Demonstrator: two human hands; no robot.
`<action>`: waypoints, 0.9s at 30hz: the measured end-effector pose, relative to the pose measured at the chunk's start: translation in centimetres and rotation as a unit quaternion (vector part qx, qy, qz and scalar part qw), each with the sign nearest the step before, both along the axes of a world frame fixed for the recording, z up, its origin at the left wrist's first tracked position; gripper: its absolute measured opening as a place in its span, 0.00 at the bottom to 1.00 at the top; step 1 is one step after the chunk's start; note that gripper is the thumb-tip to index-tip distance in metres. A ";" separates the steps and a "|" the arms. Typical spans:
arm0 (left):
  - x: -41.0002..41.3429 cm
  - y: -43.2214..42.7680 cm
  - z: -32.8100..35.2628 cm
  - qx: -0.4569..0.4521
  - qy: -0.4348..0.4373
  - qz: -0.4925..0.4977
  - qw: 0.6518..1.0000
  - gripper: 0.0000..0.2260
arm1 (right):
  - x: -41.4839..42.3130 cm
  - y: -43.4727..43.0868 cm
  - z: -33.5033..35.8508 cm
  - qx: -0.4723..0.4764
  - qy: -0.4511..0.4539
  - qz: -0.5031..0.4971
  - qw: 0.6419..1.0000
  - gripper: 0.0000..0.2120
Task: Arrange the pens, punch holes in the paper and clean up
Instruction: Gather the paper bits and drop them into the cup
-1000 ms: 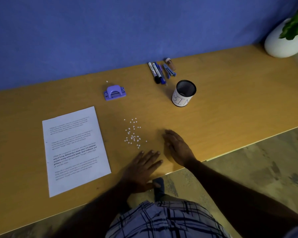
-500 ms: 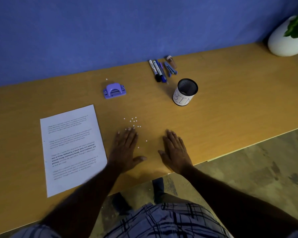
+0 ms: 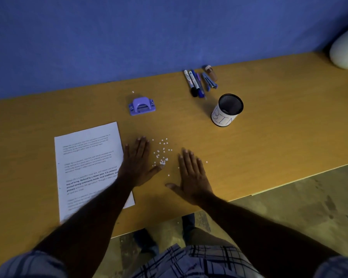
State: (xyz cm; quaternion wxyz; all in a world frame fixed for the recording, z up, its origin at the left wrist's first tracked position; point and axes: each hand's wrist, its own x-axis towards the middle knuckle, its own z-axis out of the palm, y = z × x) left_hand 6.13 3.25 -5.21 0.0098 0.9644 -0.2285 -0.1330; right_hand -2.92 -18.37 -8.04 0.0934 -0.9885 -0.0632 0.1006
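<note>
Wooden desk (image 3: 269,149) against blue wall | paper (image 3: 88,167) left of the scraps | left hand (image 3: 138,165) and right hand (image 3: 193,177) flat either side, fingers together | bin (image 3: 226,111), pens (image 3: 197,83), punch (image 3: 142,106) beyond | scraps (image 3: 162,155) between hands

Open desk (image 3: 189,125) before bin (image 3: 227,111)

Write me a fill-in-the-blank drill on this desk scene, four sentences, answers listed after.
1. The mesh cup beside the pens bears a label reading ____.
2. The small white paper dots lie between the left hand and the ____ hand.
3. The hole punch is coloured ____.
4. The left forearm crosses over the printed ____.

Answers: BIN; right; purple; sheet
</note>
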 end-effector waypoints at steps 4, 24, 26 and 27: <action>1.5 -0.1 0.0 0.000 -0.005 -0.026 1.000 0.48 | 0.1 0.6 -0.4 0.005 -0.024 0.059 0.998 0.48; -0.8 -1.2 -0.7 -0.061 -0.028 -0.089 0.994 0.44 | 10.5 -1.4 1.6 0.031 0.046 0.131 0.990 0.36; -0.7 -0.4 -0.3 -0.061 -0.026 -0.056 0.996 0.45 | 11.0 -0.4 1.5 0.001 0.039 0.160 0.986 0.38; -0.6 0.1 -0.2 -0.056 -0.026 -0.047 0.997 0.45 | 10.8 0.1 1.4 -0.009 0.031 0.185 0.982 0.39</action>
